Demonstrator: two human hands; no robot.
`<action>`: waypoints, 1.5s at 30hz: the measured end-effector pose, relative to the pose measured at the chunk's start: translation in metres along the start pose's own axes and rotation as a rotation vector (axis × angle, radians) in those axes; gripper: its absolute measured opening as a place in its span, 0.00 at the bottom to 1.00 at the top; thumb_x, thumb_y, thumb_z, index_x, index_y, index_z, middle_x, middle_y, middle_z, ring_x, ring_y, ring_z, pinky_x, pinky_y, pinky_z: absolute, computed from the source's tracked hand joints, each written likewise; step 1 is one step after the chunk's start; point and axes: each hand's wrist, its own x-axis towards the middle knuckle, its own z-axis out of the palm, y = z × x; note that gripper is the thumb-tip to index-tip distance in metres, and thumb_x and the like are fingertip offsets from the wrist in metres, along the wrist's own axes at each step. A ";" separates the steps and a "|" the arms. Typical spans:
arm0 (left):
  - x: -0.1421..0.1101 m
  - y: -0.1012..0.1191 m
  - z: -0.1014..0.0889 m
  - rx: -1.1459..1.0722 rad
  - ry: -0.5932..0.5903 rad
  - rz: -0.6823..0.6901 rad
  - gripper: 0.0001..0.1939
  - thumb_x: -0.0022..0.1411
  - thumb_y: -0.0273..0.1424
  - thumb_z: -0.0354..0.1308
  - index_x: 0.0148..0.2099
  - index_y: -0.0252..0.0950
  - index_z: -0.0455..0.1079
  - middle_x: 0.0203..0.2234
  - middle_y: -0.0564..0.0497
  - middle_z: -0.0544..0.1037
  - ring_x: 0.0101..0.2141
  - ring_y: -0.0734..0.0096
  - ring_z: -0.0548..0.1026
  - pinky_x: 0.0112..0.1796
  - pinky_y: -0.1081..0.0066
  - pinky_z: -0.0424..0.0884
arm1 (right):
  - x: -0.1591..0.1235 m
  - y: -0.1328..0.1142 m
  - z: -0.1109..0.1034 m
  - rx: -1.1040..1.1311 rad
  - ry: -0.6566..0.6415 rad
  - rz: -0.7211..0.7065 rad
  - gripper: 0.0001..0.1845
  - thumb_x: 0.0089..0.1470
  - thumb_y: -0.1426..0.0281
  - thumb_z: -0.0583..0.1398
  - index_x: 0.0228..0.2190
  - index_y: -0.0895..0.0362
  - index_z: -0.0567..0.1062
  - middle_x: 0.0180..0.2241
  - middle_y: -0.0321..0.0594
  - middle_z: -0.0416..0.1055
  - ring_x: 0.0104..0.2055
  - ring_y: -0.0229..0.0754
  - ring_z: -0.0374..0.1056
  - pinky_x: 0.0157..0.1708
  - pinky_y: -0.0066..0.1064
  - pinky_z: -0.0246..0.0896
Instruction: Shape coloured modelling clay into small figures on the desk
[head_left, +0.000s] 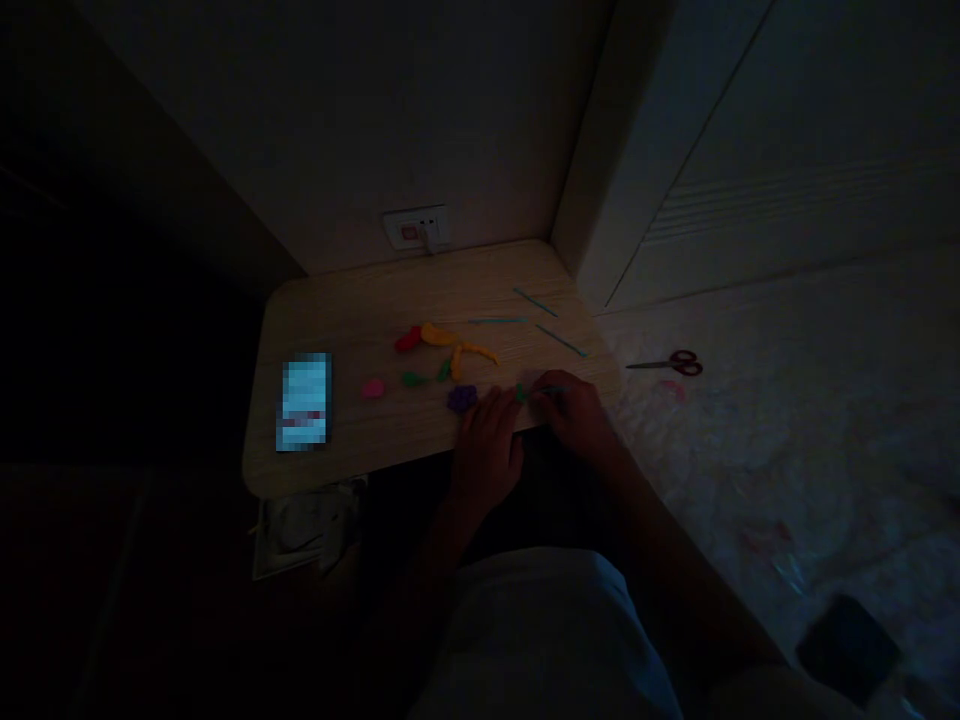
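In the dim head view, my right hand (576,412) is closed at the table's front right edge, pinching a thin bluish stick (553,388). At the stick's left end is a small green lump of modelling clay (519,393). My left hand (489,440) lies beside that lump, fingers stretched over the tabletop and thumb apart. Just past its fingertips sits a lump of purple clay (462,399). Further off lie orange clay (439,335), red clay (408,340), green clay (413,379) and pink clay (373,388). Whether the left fingertips touch the green lump is hard to see.
Several thin sticks (561,340) lie at the right of the small wooden table (345,300). A lit phone (304,400) rests on its left. Scissors (684,363) lie on the pale surface to the right. Behind is a wall socket (416,229) with a plug.
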 end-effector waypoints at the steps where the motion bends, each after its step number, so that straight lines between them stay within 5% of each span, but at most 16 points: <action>1: 0.000 0.000 0.000 0.003 -0.006 -0.008 0.30 0.65 0.25 0.55 0.68 0.34 0.62 0.69 0.43 0.67 0.70 0.54 0.60 0.67 0.51 0.56 | 0.000 0.001 0.000 0.003 -0.002 -0.008 0.08 0.64 0.68 0.57 0.35 0.53 0.76 0.35 0.44 0.79 0.40 0.50 0.74 0.44 0.41 0.69; 36: 0.001 0.002 0.001 -0.003 0.006 -0.016 0.30 0.65 0.24 0.55 0.68 0.35 0.63 0.69 0.43 0.67 0.70 0.54 0.60 0.67 0.51 0.56 | -0.010 0.005 -0.003 0.065 0.075 0.053 0.07 0.64 0.68 0.59 0.34 0.53 0.77 0.34 0.42 0.79 0.37 0.49 0.75 0.40 0.38 0.68; 45: 0.000 0.001 0.000 0.009 0.014 0.001 0.29 0.65 0.24 0.55 0.68 0.34 0.63 0.69 0.43 0.67 0.71 0.55 0.59 0.68 0.53 0.56 | -0.008 0.002 -0.001 0.075 0.012 0.037 0.07 0.64 0.68 0.59 0.35 0.54 0.77 0.35 0.43 0.79 0.39 0.49 0.76 0.42 0.40 0.69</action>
